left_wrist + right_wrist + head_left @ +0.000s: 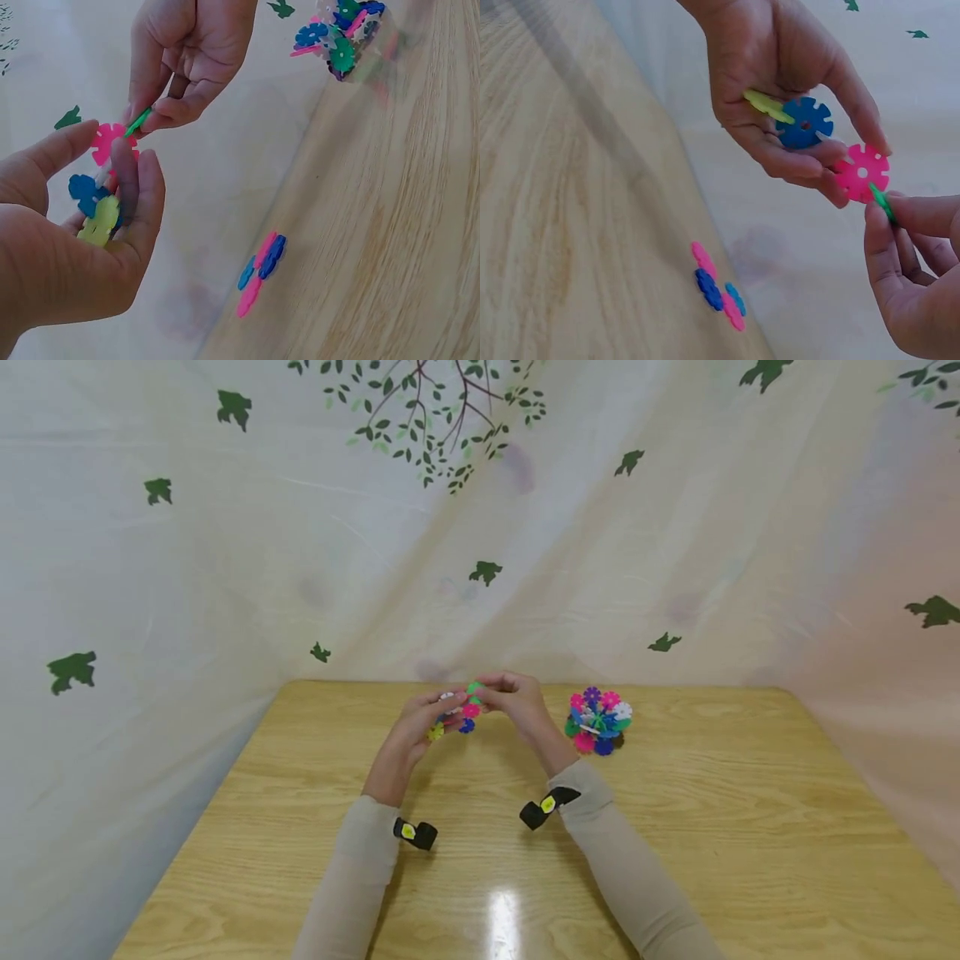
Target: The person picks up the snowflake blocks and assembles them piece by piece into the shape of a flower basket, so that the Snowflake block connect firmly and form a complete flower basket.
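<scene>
My left hand (pixel 418 720) grips a small cluster of flower-shaped notched plastic discs. In the right wrist view a yellow disc (pixel 769 106) and a blue disc (pixel 804 124) lie against its palm, and a pink disc (pixel 863 172) sticks out by the fingertips. White shows between the blue and pink ones. My right hand (pixel 522 697) pinches a green disc (pixel 883 202) between thumb and forefinger, edge-on at the pink disc's rim. In the left wrist view the green piece overlaps the pink one's edge. Both hands are raised, close together, near the table's far edge.
Several loose discs lie on the wooden table (pixel 675 843) beyond the hands, among them a dark blue disc (pixel 709 289) and a pink disc (pixel 703 259). Right of the right hand stands a multicoloured ball of joined discs (pixel 597 722). A printed curtain (pixel 375 568) hangs behind the table.
</scene>
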A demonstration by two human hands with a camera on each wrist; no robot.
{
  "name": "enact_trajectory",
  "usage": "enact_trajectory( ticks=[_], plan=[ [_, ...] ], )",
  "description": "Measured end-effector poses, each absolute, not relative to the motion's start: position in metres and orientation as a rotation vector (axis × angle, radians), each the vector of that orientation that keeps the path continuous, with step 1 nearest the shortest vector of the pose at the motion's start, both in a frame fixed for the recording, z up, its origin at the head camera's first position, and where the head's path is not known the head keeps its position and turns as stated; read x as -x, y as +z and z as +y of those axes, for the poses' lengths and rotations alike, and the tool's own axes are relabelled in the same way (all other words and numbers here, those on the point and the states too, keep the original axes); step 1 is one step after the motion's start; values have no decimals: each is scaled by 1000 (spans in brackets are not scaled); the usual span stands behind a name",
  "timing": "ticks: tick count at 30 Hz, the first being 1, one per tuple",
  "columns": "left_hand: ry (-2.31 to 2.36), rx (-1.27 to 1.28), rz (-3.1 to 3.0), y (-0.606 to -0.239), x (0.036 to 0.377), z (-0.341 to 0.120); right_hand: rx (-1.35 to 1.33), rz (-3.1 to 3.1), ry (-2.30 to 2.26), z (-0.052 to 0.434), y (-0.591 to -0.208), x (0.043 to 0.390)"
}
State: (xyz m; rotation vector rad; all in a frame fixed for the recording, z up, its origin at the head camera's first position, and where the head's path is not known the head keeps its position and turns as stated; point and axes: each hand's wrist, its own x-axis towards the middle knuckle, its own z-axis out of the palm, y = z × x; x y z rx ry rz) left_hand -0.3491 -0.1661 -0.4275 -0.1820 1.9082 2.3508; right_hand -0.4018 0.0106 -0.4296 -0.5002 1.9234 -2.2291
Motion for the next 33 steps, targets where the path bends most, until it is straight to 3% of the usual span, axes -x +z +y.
enact_trajectory(
  ticks=[6,20,33],
  plan=[
    [2201,11,1970,-431,348,-165,543,1960,-2151,16,-428,404],
    [2384,256,1822,-427,347,-174,591,2156,-1737,17,-431,413],
    [2382,207,1812,-429,348,-179,854,2369,-1128,2,-460,434]
  ],
)
